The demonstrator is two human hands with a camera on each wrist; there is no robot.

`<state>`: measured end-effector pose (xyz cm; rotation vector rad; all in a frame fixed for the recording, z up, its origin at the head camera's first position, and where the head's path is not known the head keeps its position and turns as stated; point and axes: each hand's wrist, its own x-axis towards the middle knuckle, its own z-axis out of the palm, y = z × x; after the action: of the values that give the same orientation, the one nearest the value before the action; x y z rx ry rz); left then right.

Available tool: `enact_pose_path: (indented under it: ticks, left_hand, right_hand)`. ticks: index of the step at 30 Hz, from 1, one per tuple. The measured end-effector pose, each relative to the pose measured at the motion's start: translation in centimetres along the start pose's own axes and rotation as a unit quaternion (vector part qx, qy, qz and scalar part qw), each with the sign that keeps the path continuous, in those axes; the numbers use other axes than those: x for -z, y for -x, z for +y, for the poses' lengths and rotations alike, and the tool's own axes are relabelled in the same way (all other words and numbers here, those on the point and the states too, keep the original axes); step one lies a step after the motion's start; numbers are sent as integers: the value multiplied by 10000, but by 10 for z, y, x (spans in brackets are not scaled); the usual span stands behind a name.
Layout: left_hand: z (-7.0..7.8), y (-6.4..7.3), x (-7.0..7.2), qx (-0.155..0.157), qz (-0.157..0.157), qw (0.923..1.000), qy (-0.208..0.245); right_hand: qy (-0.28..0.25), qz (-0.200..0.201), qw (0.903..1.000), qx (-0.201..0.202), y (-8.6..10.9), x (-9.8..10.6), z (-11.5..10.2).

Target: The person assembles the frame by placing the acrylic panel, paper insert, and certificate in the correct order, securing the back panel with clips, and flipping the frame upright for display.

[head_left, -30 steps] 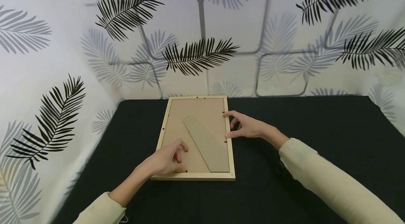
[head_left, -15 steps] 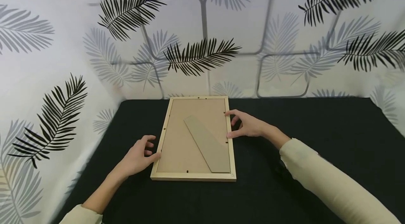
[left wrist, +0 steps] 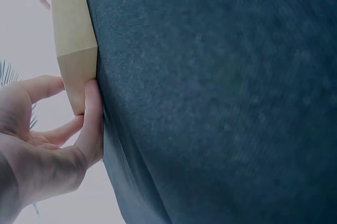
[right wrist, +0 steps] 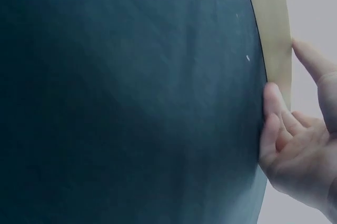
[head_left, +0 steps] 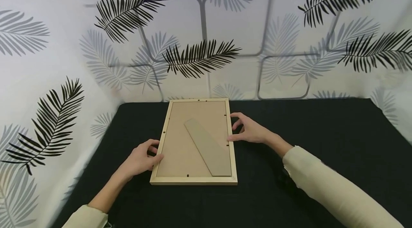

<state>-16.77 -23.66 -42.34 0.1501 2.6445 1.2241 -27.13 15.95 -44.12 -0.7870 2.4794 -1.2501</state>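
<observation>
A light wooden picture frame (head_left: 194,181) lies face down on the black cloth, its brown backing board (head_left: 175,142) upward. A grey-beige easel stand (head_left: 209,149) lies flat on the backing, slanting across it. My left hand (head_left: 141,158) grips the frame's left side near the front corner, thumb on top and fingers at the outer edge. Over on the right side, my right hand (head_left: 251,129) holds the edge, its thumb on the wood. In the right wrist view, fingertips (right wrist: 273,91) reach the lower edge of the wood, against the cloth.
Black cloth (head_left: 305,124) covers the table. Small dark metal tabs (head_left: 188,175) stick up along the frame's inner rim. Behind and to the left hangs a pale curtain (head_left: 235,74) with leaf prints, close past the table's far edge.
My left hand has moved from the frame's front-left backing area out to its left edge and now grips there. The right hand stays at the right edge.
</observation>
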Motion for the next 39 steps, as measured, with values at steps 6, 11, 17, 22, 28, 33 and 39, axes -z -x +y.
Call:
enact_pose_path:
  ticks: [6,11,17,22,28,33,39]
  left_hand:
    - [-2,0,2,-7,15,9999,134]
    - [-4,1,2,25,-2,9997,257]
    - [-3,0,3,-15,-92,9989,450]
    - [-2,-2,5,38,-202,9984,519]
    - [-3,-2,4,222,-216,9983,501]
    - [-4,-1,3,295,-268,9981,470]
    - [-4,-4,2,273,-354,9979,478]
  right_hand:
    - [407,374,9983,-182,0,-8,-5]
    - [477,333,9980,-245,-1,-9,-6]
    - [754,325,9964,-194,-8,-4,-11]
    - [1113,523,9922,-182,-26,-4,-19]
    - [1566,654,9844,-470,-57,-11,-26]
    - [1870,753,9771,-682,-76,-16,-26]
    - [2006,619,9745,-798,-92,-15,-25]
